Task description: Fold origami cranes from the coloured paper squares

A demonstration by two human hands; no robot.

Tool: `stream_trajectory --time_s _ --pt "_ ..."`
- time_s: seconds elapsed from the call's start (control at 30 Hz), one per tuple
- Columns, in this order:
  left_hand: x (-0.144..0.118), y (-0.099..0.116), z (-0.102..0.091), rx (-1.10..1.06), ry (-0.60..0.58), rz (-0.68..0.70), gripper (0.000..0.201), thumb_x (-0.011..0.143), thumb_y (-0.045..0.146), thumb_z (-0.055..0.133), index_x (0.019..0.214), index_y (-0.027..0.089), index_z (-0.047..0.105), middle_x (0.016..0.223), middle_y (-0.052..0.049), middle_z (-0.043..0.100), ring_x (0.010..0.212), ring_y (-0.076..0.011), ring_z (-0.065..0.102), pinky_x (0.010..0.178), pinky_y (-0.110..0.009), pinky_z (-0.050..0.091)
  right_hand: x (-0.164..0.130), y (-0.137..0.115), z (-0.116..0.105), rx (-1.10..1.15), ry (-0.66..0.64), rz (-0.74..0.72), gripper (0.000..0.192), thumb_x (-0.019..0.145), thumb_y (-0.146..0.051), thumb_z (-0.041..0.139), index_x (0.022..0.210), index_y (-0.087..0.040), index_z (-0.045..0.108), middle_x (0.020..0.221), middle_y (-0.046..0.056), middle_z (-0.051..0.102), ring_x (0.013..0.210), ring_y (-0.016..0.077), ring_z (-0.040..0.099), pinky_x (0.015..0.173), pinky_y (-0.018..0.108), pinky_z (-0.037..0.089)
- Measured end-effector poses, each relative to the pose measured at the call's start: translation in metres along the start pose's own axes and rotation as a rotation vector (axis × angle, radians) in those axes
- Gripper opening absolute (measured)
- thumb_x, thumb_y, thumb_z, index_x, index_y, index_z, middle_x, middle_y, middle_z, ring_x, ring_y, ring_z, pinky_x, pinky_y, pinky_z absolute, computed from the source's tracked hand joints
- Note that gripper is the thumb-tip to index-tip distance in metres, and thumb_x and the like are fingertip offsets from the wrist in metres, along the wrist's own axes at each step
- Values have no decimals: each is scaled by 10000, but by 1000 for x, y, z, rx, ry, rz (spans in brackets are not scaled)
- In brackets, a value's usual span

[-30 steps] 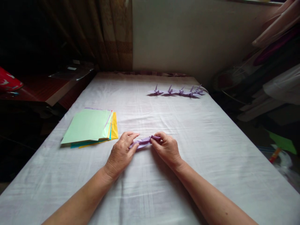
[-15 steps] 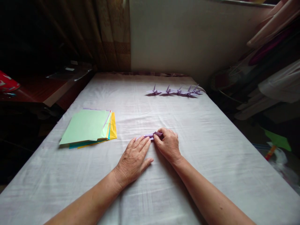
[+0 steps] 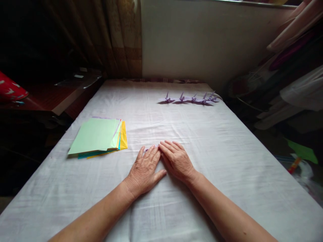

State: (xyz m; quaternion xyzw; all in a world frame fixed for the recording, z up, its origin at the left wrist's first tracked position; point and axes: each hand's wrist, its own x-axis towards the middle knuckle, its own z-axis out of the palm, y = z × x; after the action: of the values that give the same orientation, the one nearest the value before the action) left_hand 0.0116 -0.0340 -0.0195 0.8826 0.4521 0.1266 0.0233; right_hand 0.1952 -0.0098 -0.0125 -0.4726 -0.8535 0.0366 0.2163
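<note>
A folded piece of purple origami paper (image 3: 145,150) lies on the white cloth, mostly covered by my fingers; only small bits show. My left hand (image 3: 145,168) rests flat over it, fingers stretched and thumb out to the side. Beside it, my right hand (image 3: 177,158) also lies with fingers extended, its fingertips meeting those of the left over the paper. How the paper is folded underneath is hidden.
Left of my hands sits a stack of coloured paper sheets (image 3: 96,136), light green on top. Several purple paper cranes (image 3: 181,98) stand in a row near the far right edge. A white cloth (image 3: 227,188) covers the table. Clothes (image 3: 300,87) hang at right.
My right hand has gone from pinching the right end of the purple paper to lying flat over it. The left hand stays pressed down in place.
</note>
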Motion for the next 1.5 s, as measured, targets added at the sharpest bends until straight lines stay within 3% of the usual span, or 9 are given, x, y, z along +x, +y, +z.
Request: stream_trajectory --time_s 0.23,0.6,0.77,0.9,1.0,1.07,1.17,1.3,1.5 --pt "-4 -5 -3 63 -30 10 676 958 604 335 1463 159 396 1497 -114 446 1389 -249 403 1210 -486 72 -11 -5 -5 -80 -277 76 551 993 -432 384 1480 -173 386 1538 94 358 1426 247 327 1187 494 163" --pt "-22 -23 -16 101 -116 -53 700 933 643 342 1454 182 421 1501 -96 440 1388 -264 401 1196 -514 50 -20 3 -17 -203 -357 284 601 996 -484 327 1501 -159 339 1574 84 254 1465 250 233 1180 523 166" --pt "-36 -38 -35 168 -83 -92 631 935 610 388 1405 202 492 1444 -84 519 1365 -295 431 1177 -542 104 -20 0 -15 -198 -346 305 599 996 -484 319 1505 -169 330 1582 72 240 1472 247 208 1183 525 148" --pt "-26 -27 -47 239 42 -138 600 966 547 375 1357 124 543 1416 -137 539 1363 -324 427 1164 -559 154 -20 -1 -14 -185 -335 312 597 995 -487 316 1505 -178 332 1582 76 247 1472 245 209 1180 523 155" --pt "-4 -5 -38 220 102 -67 602 983 527 343 1419 132 474 1482 -126 459 1398 -289 385 1184 -530 140 -21 0 -12 -178 -326 307 602 993 -484 321 1507 -169 324 1580 78 249 1471 245 212 1179 526 151" --pt "15 10 -24 163 52 10 591 989 530 321 1439 167 447 1484 -93 462 1399 -254 389 1192 -514 153 -21 1 -12 -175 -320 302 586 997 -459 318 1504 -165 329 1576 80 256 1469 245 218 1179 530 152" --pt "37 20 -5 104 -91 -23 597 997 522 278 1449 160 425 1507 -110 418 1415 -243 366 1180 -532 175 -22 1 -13 -168 -313 292 546 1002 -385 314 1501 -165 336 1573 79 260 1466 242 230 1178 531 161" --pt "38 11 2 61 -141 -25 659 977 595 259 1473 181 387 1524 -112 390 1433 -242 331 1183 -536 157 -21 -1 -15 -155 -304 310 540 996 -383 345 1493 -172 357 1564 83 285 1462 248 242 1173 540 180" --pt "8 -14 -9 111 -127 -62 642 966 583 311 1468 194 399 1513 -122 412 1419 -259 356 1185 -557 105 -20 -3 -16 -124 -299 321 551 996 -431 353 1491 -188 363 1566 76 286 1462 245 240 1177 538 164"
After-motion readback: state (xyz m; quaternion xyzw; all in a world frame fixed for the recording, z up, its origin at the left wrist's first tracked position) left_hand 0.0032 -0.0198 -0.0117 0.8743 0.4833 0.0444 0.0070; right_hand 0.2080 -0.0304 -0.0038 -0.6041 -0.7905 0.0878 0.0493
